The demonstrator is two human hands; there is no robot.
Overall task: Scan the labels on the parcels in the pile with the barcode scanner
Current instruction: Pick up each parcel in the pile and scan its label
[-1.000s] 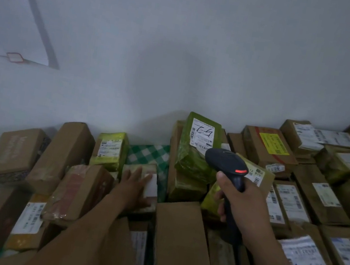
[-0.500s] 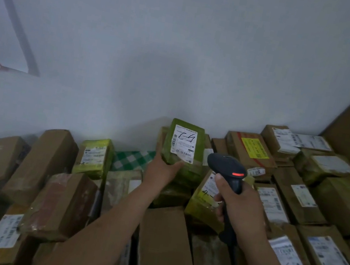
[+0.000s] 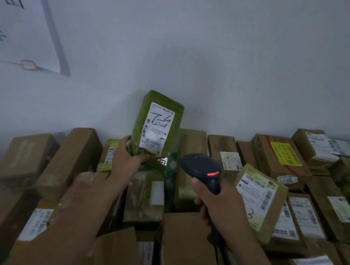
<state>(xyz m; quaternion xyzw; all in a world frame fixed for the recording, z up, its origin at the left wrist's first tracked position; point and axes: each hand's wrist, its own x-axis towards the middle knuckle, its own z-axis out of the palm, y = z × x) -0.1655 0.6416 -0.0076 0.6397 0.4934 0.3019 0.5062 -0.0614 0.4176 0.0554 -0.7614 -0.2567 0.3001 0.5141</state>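
Green parcel (image 3: pixel 158 129) stands upright, held at its base by my left grip (image 3: pixel 126 160), label (image 3: pixel 157 128) facing me. It lies up-left of the scanner (image 3: pixel 201 168) clasped in my right grip (image 3: pixel 219 208).

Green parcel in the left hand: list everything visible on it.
The green parcel is an oblong packet wrapped in glossy green film, held upright and slightly tilted above the pile. A white label with barcodes, printed text and a black handwritten mark covers most of its facing side. The left hand grips its lower left corner, thumb on the front. The barcode scanner in the right hand sits low to its right, not touching it.
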